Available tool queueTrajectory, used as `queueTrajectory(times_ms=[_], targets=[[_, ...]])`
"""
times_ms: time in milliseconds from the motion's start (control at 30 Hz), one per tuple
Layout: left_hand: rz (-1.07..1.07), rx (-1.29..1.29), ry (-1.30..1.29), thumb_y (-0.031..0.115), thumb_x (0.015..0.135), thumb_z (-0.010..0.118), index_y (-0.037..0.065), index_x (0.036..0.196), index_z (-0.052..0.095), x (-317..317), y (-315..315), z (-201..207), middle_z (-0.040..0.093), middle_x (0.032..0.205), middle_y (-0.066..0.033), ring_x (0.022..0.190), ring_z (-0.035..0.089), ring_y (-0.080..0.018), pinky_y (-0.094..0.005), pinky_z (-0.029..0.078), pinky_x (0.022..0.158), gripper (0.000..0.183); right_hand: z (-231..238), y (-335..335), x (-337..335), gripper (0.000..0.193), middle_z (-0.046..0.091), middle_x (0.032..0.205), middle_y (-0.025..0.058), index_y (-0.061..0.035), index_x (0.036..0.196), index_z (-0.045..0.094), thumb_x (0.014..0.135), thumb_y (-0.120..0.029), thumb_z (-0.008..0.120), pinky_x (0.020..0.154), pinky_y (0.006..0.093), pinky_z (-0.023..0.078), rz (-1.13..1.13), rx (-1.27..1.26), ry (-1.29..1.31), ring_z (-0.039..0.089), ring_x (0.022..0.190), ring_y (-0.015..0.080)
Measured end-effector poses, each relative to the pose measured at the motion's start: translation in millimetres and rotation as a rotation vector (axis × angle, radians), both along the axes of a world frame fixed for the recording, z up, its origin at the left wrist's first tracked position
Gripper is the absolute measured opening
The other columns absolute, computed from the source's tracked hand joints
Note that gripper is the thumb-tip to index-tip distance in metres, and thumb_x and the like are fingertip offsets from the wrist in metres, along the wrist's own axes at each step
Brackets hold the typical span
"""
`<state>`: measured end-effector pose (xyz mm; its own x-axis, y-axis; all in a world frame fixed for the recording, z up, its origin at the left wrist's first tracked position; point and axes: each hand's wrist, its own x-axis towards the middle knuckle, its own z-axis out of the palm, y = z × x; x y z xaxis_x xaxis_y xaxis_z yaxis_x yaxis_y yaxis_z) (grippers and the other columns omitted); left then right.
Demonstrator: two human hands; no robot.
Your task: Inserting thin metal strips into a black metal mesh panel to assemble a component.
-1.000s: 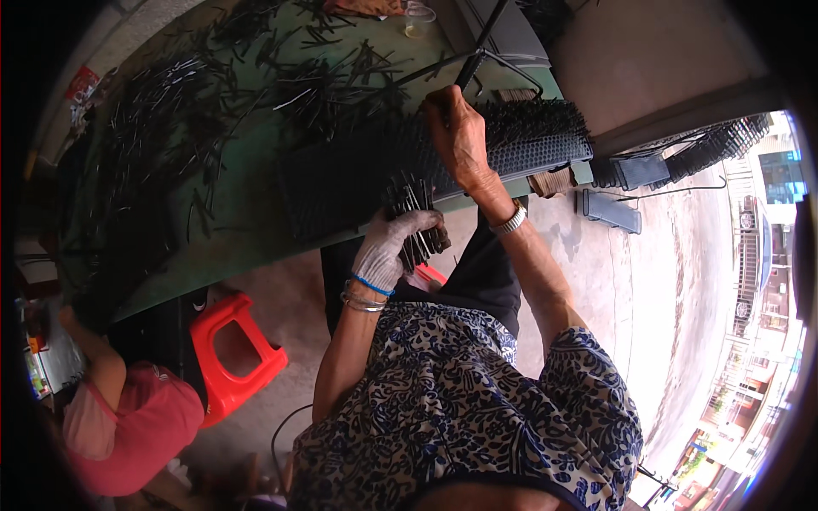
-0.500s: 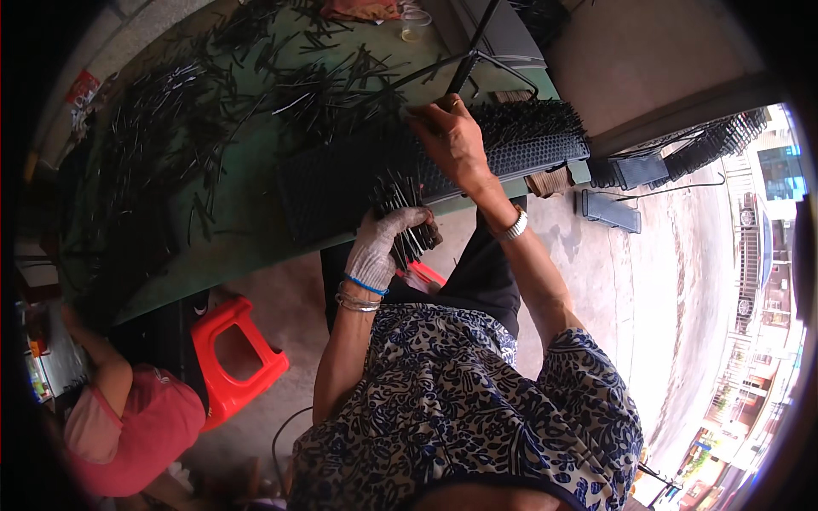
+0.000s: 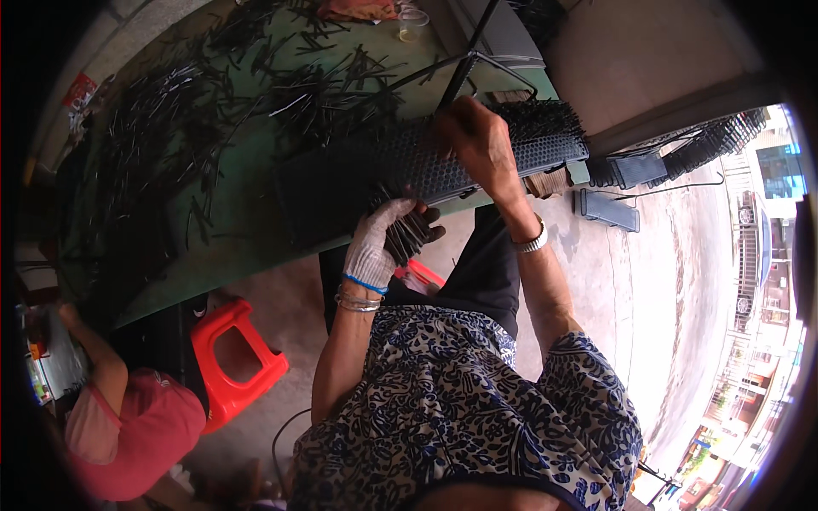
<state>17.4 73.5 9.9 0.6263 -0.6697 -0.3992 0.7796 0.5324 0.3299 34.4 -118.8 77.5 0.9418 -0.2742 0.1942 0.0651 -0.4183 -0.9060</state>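
My left hand (image 3: pixel 379 237), in a pale knitted glove with bare brownish fingertips, is closed round a bundle of thin black strips (image 3: pixel 409 234) at the table's near edge. Just above it lies a long dark panel (image 3: pixel 528 153) with rows of small holes; black strips stand upright along its far right part. My bare right hand (image 3: pixel 484 146) is over the middle of this panel with its fingers curled together. Its fingertips are dark and slightly blurred, so what they pinch, if anything, cannot be made out.
Loose black strips (image 3: pixel 315 98) lie heaped over the green table (image 3: pixel 183 277). A black metal stand (image 3: pixel 469 60) rises behind the panel. At the left, a person in a pink top (image 3: pixel 145 434) is near a red stool (image 3: pixel 243 366). A dark grey tray (image 3: pixel 609 210) lies on the floor.
My right hand has moved slightly right and nearer, from the panel's far edge to over its holes. The bundle in my left hand has tilted, and its fingers are wrapped further round it.
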Motion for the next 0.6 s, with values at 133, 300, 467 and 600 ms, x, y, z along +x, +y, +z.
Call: queueTrajectory(times_ms=[133,300,467,600], targets=[[-0.022,-0.118,0.035,0.012,0.091,0.060,0.008,0.116,0.057,2,-4,9,0.066,0.092,-0.0113,0.089,0.067,-0.0277,-0.0523,0.057,0.081,0.025,-31,-2,23,0.013,0.066,0.074,0.0074,0.0004,0.093,0.060,0.090,-0.011,0.064,0.055,0.0267,0.048,-0.222,-0.299,-0.269,0.059,0.059,0.0102],[-0.009,-0.156,-0.004,0.011,0.091,0.060,0.009,0.120,0.055,1,-4,5,0.066,0.090,-0.0104,0.088,0.067,-0.0262,-0.0497,0.057,0.079,0.029,-53,-1,34,0.009,0.064,0.080,0.0155,-0.0020,0.094,0.060,0.087,-0.006,0.063,0.061,0.0351,0.050,-0.255,-0.463,-0.278,0.064,0.070,0.0327],[-0.012,-0.014,-0.007,0.011,0.090,0.061,0.006,0.117,0.057,1,-2,-1,0.066,0.088,-0.0099,0.079,0.067,-0.0223,-0.0395,0.058,0.069,0.028,-56,2,38,0.010,0.063,0.082,0.0132,-0.0068,0.094,0.064,0.085,-0.009,0.065,0.063,0.0362,0.050,-0.132,-0.516,-0.263,0.064,0.075,0.0314],[-0.006,0.036,0.003,0.012,0.089,0.063,0.003,0.113,0.058,-1,-6,3,0.067,0.086,-0.0099,0.076,0.067,-0.0218,-0.0373,0.058,0.066,0.026,-57,7,42,0.011,0.061,0.087,0.0101,-0.0126,0.095,0.067,0.085,-0.017,0.064,0.065,0.0367,0.052,-0.126,-0.788,-0.164,0.063,0.077,0.0311]])
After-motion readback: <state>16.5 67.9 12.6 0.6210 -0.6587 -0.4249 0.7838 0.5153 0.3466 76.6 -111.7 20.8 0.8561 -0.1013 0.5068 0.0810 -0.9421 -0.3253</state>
